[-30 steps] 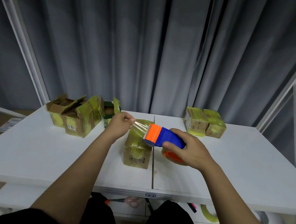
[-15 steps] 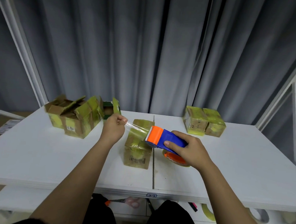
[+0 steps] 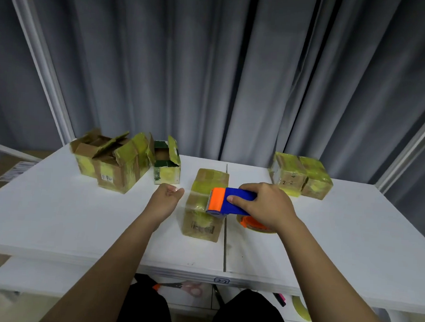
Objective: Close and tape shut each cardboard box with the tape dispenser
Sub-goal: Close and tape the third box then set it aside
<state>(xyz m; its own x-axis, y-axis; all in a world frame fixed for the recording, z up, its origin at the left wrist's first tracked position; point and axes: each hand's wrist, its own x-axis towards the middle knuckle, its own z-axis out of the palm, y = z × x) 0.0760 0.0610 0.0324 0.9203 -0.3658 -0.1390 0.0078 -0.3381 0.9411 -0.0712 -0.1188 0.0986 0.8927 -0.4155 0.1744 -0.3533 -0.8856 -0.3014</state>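
Sitting near the middle of the white table (image 3: 54,208) is a closed brown cardboard box (image 3: 205,205) with shiny yellowish tape on it. Over its top, the right hand (image 3: 266,206) curls its fingers round the blue and orange tape dispenser (image 3: 229,201). At 9 o'clock from the box, the left hand (image 3: 165,200) pinches the end of a clear tape strip (image 3: 194,192), which is hard to see. The dispenser's roll is mostly hidden under the hand. Bare table lies at 6 o'clock, by the near edge.

Closed box (image 3: 205,205), blue-orange dispenser (image 3: 230,201) atop
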